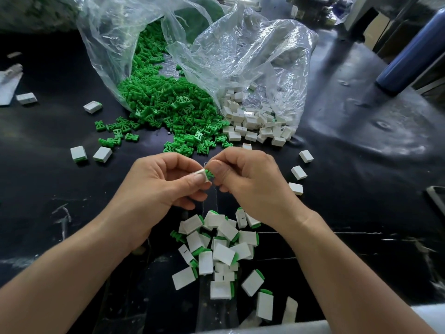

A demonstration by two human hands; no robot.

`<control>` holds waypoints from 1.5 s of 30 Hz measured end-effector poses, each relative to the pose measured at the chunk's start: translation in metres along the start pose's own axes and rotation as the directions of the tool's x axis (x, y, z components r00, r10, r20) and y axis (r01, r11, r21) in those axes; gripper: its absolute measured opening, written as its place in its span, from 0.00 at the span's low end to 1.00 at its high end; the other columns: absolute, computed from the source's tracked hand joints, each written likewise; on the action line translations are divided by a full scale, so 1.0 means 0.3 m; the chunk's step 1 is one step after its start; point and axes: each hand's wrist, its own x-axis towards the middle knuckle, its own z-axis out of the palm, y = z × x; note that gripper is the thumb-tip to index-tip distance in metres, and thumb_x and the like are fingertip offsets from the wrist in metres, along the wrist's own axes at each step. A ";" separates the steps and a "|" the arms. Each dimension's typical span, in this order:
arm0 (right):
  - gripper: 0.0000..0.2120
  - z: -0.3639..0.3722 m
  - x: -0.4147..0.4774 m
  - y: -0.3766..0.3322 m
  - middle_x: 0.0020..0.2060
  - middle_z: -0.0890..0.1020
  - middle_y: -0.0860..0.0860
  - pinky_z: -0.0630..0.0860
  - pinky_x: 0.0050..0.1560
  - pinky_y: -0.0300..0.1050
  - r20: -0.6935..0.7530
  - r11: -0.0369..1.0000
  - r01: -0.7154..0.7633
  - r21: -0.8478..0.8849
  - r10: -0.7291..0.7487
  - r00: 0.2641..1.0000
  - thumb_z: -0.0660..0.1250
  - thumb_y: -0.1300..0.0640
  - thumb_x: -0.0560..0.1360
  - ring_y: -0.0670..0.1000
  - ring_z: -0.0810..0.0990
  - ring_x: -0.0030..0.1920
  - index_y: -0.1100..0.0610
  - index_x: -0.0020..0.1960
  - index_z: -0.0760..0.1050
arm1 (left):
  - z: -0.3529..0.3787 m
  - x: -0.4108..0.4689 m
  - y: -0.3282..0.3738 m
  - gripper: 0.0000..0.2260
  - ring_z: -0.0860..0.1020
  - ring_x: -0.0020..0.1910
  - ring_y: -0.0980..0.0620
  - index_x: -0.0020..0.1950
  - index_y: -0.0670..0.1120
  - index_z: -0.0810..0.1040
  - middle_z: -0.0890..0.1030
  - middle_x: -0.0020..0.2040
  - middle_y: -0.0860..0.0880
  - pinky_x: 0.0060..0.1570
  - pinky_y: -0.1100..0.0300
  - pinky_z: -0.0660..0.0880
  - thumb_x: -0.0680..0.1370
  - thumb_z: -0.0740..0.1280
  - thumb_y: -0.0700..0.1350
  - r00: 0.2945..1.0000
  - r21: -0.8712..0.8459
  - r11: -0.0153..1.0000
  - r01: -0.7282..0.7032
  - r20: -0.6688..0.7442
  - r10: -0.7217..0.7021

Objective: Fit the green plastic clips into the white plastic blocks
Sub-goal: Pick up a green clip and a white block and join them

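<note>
Left hand: the left hand (166,186) is curled, its thumb and forefinger pinching a white block (203,176) held above the table.
Right hand: the right hand (245,179) is curled, its thumb and fingers pinching a green clip (210,175) that touches the block's end; how far it sits inside cannot be told.
Between the hands: fingertips nearly meet, and only the block and clip fill the gap.
Beyond the hands: a green clip pile (168,104) spills from a clear bag (115,44), its nearest edge just past the knuckles. A white block pile (255,121) spills from a second bag (252,49) beside it, the two heaps touching.
Below the wrists: fitted blocks (221,247), white with green showing at one end, lie in a loose heap between the forearms, reaching to the table's near edge.
Left of the left hand: two stray fitted blocks (79,154) lie well apart from the hand, with bare black table (48,189) around and behind them.
Right of the right hand: three loose blocks (298,172) lie in a line near the wrist, and past them the dark surface stretches wide and bare.
Far right: a blue cylinder (409,51) stands at the table's far edge, well apart from both hands.
</note>
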 end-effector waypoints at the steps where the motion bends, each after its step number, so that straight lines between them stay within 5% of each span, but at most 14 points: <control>1: 0.06 -0.001 0.002 0.000 0.33 0.80 0.49 0.77 0.42 0.51 0.010 1.000 -0.013 0.017 0.013 1.000 0.64 0.59 0.76 0.51 0.78 0.36 0.57 0.44 0.79 | -0.001 0.001 0.001 0.09 0.81 0.30 0.52 0.40 0.41 0.78 0.84 0.35 0.44 0.28 0.65 0.77 0.62 0.69 0.43 1.000 -0.004 1.000 -0.006 -0.007 0.006; 8: 0.09 -0.004 0.000 0.004 0.30 0.77 0.45 0.75 0.39 0.43 0.045 0.995 -0.058 -0.080 0.062 0.997 0.65 0.55 0.75 0.45 0.77 0.33 0.48 0.36 0.73 | -0.002 0.002 0.002 0.09 0.81 0.31 0.52 0.41 0.41 0.78 0.84 0.35 0.44 0.29 0.65 0.77 0.63 0.69 0.43 1.000 0.003 1.000 -0.023 -0.004 0.023; 14: 0.12 0.016 0.004 0.007 0.27 0.77 0.45 0.72 0.30 0.33 0.023 0.987 -0.150 0.051 0.149 0.989 0.62 0.51 0.77 0.40 0.75 0.27 0.52 0.36 0.73 | -0.006 0.002 0.002 0.10 0.82 0.31 0.51 0.41 0.42 0.79 0.84 0.35 0.44 0.29 0.65 0.77 0.62 0.69 0.45 0.999 0.004 0.999 -0.033 -0.003 0.033; 18: 0.17 0.025 0.000 0.005 0.22 0.75 0.43 0.73 0.33 0.41 0.013 0.987 -0.159 -0.019 0.159 0.987 0.58 0.47 0.78 0.41 0.73 0.26 0.52 0.32 0.71 | -0.007 0.003 0.003 0.10 0.82 0.31 0.52 0.41 0.42 0.78 0.84 0.35 0.44 0.28 0.65 0.77 0.62 0.70 0.45 1.000 -0.006 0.999 -0.031 -0.002 0.031; 22: 0.15 0.031 -0.008 -0.006 0.31 0.77 0.52 0.74 0.41 0.53 0.048 0.993 -0.100 -0.065 0.103 0.993 0.57 0.52 0.79 0.52 0.75 0.35 0.60 0.38 0.71 | -0.009 0.006 -0.001 0.10 0.81 0.30 0.53 0.40 0.42 0.78 0.84 0.34 0.45 0.27 0.66 0.76 0.62 0.69 0.45 0.999 0.001 0.999 -0.039 -0.030 0.039; 30: 0.12 -0.011 -0.008 -0.013 0.33 0.75 0.58 0.71 0.39 0.55 0.196 0.989 0.049 -0.136 -0.021 0.980 0.59 0.60 0.78 0.57 0.72 0.36 0.56 0.35 0.65 | -0.020 -0.006 0.018 0.10 0.80 0.28 0.52 0.39 0.40 0.79 0.83 0.33 0.43 0.28 0.65 0.76 0.62 0.70 0.43 0.995 0.049 0.995 -0.082 0.062 0.079; 36: 0.11 -0.018 -0.013 -0.024 0.30 0.64 0.44 0.62 0.36 0.48 0.292 0.909 0.253 -0.331 -0.156 0.944 0.58 0.61 0.78 0.52 0.64 0.34 0.57 0.38 0.62 | -0.024 -0.020 0.024 0.08 0.80 0.29 0.51 0.39 0.40 0.79 0.83 0.33 0.43 0.30 0.63 0.78 0.63 0.69 0.43 0.982 0.205 0.962 -0.183 0.075 0.171; 39: 0.11 -0.021 -0.014 -0.025 0.30 0.61 0.44 0.61 0.37 0.49 0.342 0.858 0.301 -0.415 -0.159 0.926 0.57 0.61 0.78 0.52 0.63 0.35 0.57 0.39 0.59 | -0.024 -0.017 0.011 0.02 0.81 0.29 0.52 0.37 0.42 0.80 0.83 0.33 0.44 0.32 0.60 0.79 0.67 0.71 0.37 0.977 0.288 0.934 -0.210 0.078 0.196; 45: 0.11 -0.009 -0.012 -0.021 0.31 0.62 0.46 0.64 0.38 0.51 0.358 0.817 0.313 -0.484 -0.142 0.923 0.57 0.60 0.78 0.52 0.63 0.36 0.56 0.39 0.59 | -0.026 -0.014 0.005 0.06 0.81 0.29 0.53 0.37 0.44 0.81 0.83 0.34 0.47 0.33 0.61 0.79 0.69 0.72 0.33 0.968 0.422 0.871 -0.252 0.090 0.236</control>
